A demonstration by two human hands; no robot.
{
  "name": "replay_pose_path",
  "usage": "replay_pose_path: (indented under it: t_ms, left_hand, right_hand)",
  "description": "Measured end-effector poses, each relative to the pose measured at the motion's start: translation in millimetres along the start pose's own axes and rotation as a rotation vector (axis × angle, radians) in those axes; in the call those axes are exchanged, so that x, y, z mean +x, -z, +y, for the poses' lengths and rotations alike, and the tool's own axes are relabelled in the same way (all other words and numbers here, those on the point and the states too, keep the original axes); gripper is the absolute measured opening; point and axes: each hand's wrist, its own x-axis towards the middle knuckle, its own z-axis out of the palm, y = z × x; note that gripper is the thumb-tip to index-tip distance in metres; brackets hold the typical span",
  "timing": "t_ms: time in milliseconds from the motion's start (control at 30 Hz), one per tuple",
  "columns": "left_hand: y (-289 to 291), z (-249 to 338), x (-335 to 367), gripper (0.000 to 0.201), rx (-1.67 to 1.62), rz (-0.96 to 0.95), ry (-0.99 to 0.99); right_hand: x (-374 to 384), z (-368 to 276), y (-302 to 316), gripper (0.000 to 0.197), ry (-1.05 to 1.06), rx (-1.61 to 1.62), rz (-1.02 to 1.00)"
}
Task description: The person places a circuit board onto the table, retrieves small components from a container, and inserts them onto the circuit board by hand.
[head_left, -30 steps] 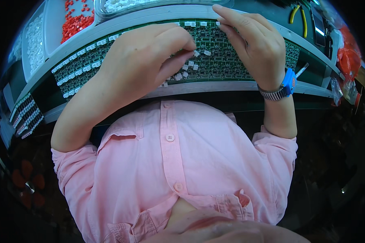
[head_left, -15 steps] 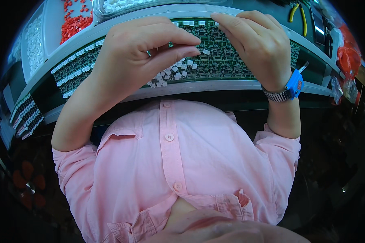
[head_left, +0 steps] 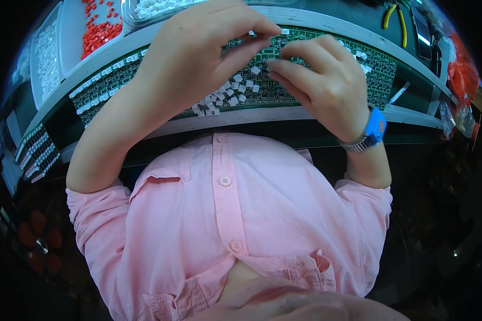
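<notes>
A panel of green circuit boards (head_left: pixel 380 80) lies under both hands, with small white connectors along its far edge. My left hand (head_left: pixel 209 45) reaches over its far middle, thumb and index finger pinched close together beside a white connector (head_left: pixel 285 32) on that edge. Whatever sits between those fingertips is too small to make out. My right hand (head_left: pixel 329 85) is bent over the middle of the panel, its thumb and index tips drawn together. Anything in them is hidden. A loose pile of white connectors (head_left: pixel 219 98) lies on the near part of the panel, between my hands and my body.
At far left stand a bin of white parts (head_left: pixel 47 59) and a tray with red parts (head_left: pixel 100 38). A clear box of white pieces (head_left: pixel 160 6) is at the back. Yellow-handled pliers (head_left: pixel 403 29), a pen-like tool (head_left: pixel 399 93) and a red bag (head_left: pixel 462 72) lie right. A metal rail (head_left: pixel 262 114) runs in front.
My left hand has moved forward and right to the panel's far edge. My right hand has drawn back toward me and left, uncovering white connectors on the panel's right side.
</notes>
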Motion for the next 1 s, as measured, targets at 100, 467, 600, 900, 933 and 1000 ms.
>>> replay_pose_path:
  t_ms: [100,467,600,900,933,1000]
  left_hand:
    - [-8.9,-2.9,10.1,0.011,0.139,0.032,-0.101]
    - [-13.0,-5.4,16.2,0.012,0.501,0.054,-0.226]
    - [-20.0,-14.0,10.3,0.012,0.481,0.120,-0.186]
    - [-19.2,-14.1,8.0,0.013,0.495,0.110,-0.151]
    - [-18.8,-12.9,8.5,0.013,0.504,0.116,-0.184]
    - [-16.3,-8.7,11.2,0.013,0.511,0.122,-0.218]
  right_hand:
    - [-10.1,1.8,-8.9,0.016,-0.008,0.048,0.071]
    - [-22.1,13.5,-0.1,0.024,-0.244,0.362,0.176]
    - [-30.4,18.4,-1.3,0.020,-0.385,0.504,0.219]
    - [-24.2,26.8,0.9,0.023,-0.225,0.337,0.217]
    - [-21.1,25.9,1.8,0.023,-0.221,0.339,0.218]
    - [-15.1,21.8,2.0,0.024,-0.282,0.383,0.199]
